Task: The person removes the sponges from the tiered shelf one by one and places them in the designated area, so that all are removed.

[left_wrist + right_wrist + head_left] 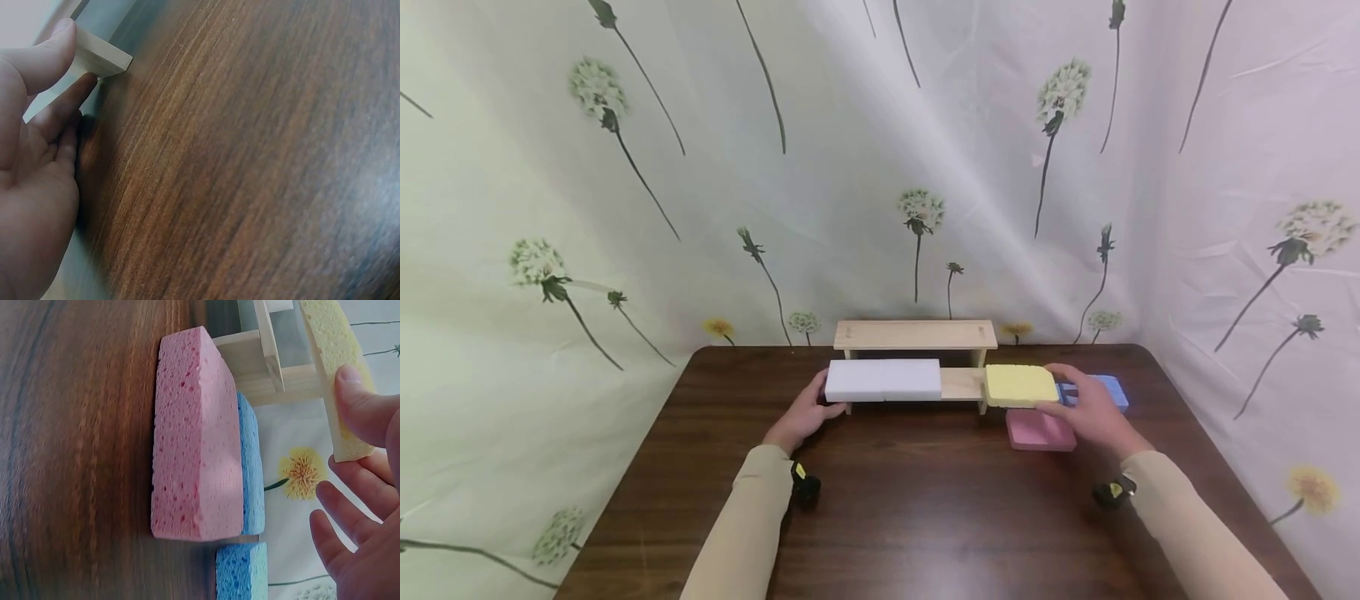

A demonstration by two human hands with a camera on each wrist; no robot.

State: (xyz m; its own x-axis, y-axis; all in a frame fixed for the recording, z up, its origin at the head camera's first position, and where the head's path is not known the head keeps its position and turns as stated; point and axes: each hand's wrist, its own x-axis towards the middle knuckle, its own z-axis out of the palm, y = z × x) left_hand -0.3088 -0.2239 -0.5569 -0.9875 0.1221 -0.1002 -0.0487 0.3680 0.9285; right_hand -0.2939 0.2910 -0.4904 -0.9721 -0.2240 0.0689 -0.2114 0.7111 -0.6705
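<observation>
Yellow sponge (1021,386) pinched in R fingers (347,510); L fingers (70,100) at white blocks (883,381), can't tell grip.

Can pass low and unhindered across the front of the tabletop (917,500) between both sleeves (748,517), or come down from above onto the bare upper board (916,335) and the short exposed stretch of lower board (961,384). Blocked along that lower board by two white blocks (883,380) plus left hand (803,414) at one end, yellow sponge (1021,386) pinched in right hand (1093,412) at the other. Crowded low on the right: pink sponge (1041,430) nearer, blue sponges (252,465) beyond.
</observation>
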